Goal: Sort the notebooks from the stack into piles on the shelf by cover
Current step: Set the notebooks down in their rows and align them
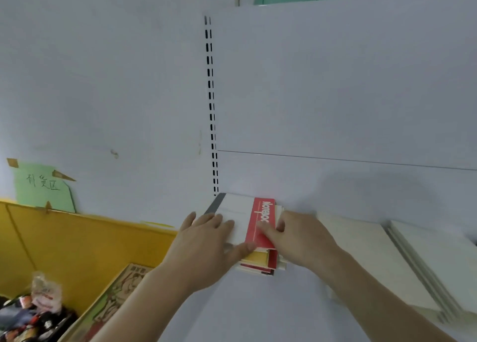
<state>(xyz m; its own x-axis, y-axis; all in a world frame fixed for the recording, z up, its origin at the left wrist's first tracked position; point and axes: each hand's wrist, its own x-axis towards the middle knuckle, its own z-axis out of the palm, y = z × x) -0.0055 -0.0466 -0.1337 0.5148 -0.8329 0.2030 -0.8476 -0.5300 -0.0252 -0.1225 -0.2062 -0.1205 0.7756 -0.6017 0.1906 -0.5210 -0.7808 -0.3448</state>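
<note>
The stack of notebooks [258, 258] is seen on the white shelf [258, 310], pushed back near the rear panel, just right of the slotted upright [212, 109]. Its top notebook [241, 220], white with a grey spine strip and a red band lettered along its length, is laid with its long axis running away from the person, front edge to back wall.

The left hand [206, 238] is pressed flat on the white part of the cover, fingers [219, 219] straight and slightly spread, thumb lying along the near edge. The right hand [302, 236] is set against the stack's right side, with its thumb stretched onto the red band and its other fingers curled over the right edge; whether they are actually hooked under the top cover cannot be told.

Both hands are touching the top notebook, so neither is nearer. Two pale piles [402, 259] are laid on the shelf to the right, beyond the right hand. It is judged that the top notebook would be carried rightward, which favours the right hand's edge hold, with the left steadying what lies below.
</note>
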